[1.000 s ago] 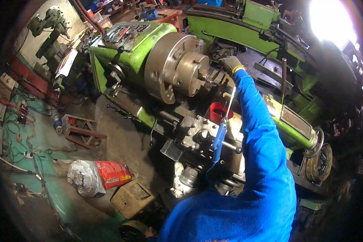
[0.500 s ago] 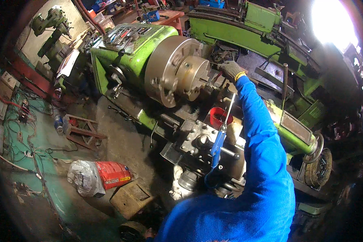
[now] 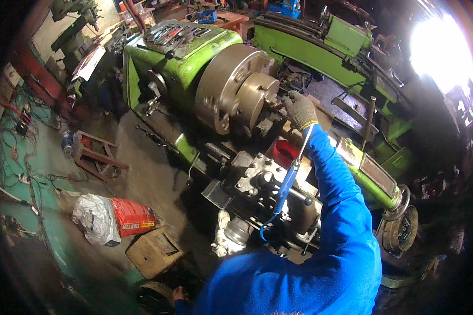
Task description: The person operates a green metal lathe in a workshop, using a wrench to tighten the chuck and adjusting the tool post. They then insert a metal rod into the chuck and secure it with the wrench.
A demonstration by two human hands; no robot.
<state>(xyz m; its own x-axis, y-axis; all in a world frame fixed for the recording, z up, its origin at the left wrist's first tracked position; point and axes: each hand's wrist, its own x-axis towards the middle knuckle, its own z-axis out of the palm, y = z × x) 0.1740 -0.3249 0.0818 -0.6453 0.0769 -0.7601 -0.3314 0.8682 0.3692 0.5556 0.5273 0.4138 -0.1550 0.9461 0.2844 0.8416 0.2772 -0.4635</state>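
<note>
My right hand (image 3: 301,110), in a knitted work glove with a yellow cuff, reaches to the front of the lathe chuck (image 3: 257,98). Its fingers bend toward the chuck's jaws; what they grip, if anything, is hidden. Below the wrist, a blue-handled tool (image 3: 286,189) with a slim metal rod and a blue cord leans across the lathe carriage (image 3: 257,176). A red container (image 3: 285,152) stands beside that rod. Bare and only partly visible, my left hand (image 3: 179,294) is low at the bottom edge, beside a dark round object (image 3: 155,296); its fingers are unclear.
Hand tools lie on the green headstock (image 3: 181,44). The tailstock (image 3: 370,173) is to the right, and another green machine (image 3: 305,44) stands behind. On the floor at left are a red-and-silver sack (image 3: 131,216), a box (image 3: 153,252), a metal stand (image 3: 97,157) and loose cables (image 3: 26,152).
The view has shifted slightly. My right hand has turned and come lower at the chuck's front, with its back now showing more. More of my left hand shows at the bottom edge.
</note>
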